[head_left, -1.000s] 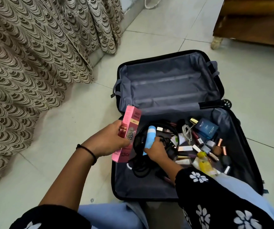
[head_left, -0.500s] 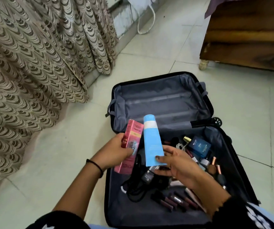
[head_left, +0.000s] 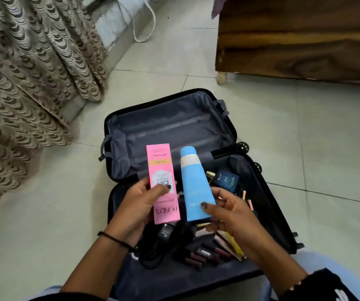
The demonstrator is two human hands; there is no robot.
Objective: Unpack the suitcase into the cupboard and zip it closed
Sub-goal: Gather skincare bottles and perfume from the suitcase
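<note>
A black suitcase lies open on the tiled floor, its grey-lined lid flat and bare. My left hand grips a pink carton upright above the near half. Beside it, my right hand pinches a blue tube by its lower end, cap pointing away. Under both hands the suitcase holds a dark blue perfume box, a black cable, several lipsticks and other small cosmetics, partly hidden by my arms.
A patterned curtain hangs at the left. A wooden piece of furniture on short legs stands at the back right. A white cord dangles at the far wall. Pale floor tiles surround the suitcase.
My right hand lifted the blue tube out of the suitcase and raised it beside the pink carton. My view tilted up, showing more of the wooden furniture.
</note>
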